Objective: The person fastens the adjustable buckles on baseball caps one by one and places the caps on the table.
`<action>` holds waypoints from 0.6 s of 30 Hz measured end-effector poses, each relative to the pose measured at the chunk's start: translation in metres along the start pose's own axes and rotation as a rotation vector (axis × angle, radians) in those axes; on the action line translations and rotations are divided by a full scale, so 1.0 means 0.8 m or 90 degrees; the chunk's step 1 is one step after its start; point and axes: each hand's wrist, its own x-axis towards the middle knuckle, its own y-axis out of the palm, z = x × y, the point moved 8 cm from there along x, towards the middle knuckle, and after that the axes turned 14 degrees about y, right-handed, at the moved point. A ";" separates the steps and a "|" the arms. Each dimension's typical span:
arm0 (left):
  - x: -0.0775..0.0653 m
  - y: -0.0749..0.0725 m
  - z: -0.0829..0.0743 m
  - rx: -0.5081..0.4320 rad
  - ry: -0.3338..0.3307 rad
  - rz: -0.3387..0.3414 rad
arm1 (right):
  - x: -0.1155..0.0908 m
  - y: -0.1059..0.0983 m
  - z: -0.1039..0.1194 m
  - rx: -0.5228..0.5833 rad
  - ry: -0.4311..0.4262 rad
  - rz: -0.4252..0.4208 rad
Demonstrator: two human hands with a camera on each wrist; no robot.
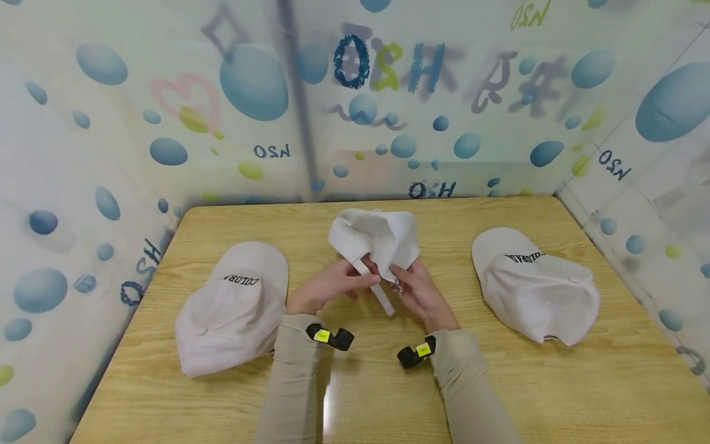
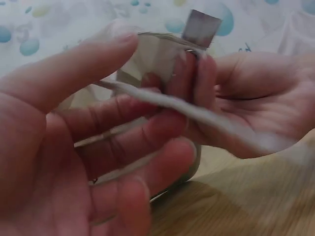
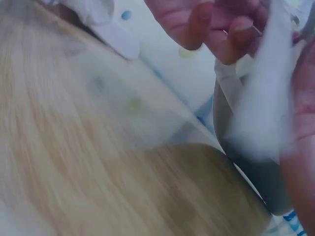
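A white cap [image 1: 383, 231] is held up near the far middle of the table, its back opening turned toward me. My left hand [image 1: 324, 285] pinches its loose back strap [image 1: 384, 302] between thumb and fingers; the free end slants down past the thumb. On the other side of the opening, my right hand [image 1: 420, 292] grips the cap's edge, thumb on top, beside a small metal buckle [image 1: 397, 287]. In the left wrist view the strap [image 2: 197, 112] crosses in front of both hands. The strap [image 3: 266, 93] appears blurred in the right wrist view.
Two more white caps lie on the wooden table [image 1: 377, 394]: the left cap [image 1: 235, 308] and the right cap [image 1: 535, 287], both with dark lettering and brims pointing away. A patterned curtain wall [image 1: 366, 166] rises right behind the far edge.
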 end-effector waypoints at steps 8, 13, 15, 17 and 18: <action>0.009 0.015 -0.008 -0.011 0.049 0.028 | -0.002 0.005 0.005 0.014 -0.021 0.023; 0.005 0.012 -0.027 -0.057 0.054 -0.013 | -0.007 0.012 0.005 -0.046 -0.001 0.069; 0.004 0.011 -0.034 -0.072 0.064 -0.017 | -0.008 0.015 0.004 -0.062 0.012 0.087; 0.004 0.010 -0.032 -0.086 0.078 -0.015 | -0.009 0.016 0.002 -0.065 0.027 0.096; 0.004 0.010 -0.031 -0.095 0.085 -0.012 | -0.010 0.016 0.002 -0.064 0.032 0.094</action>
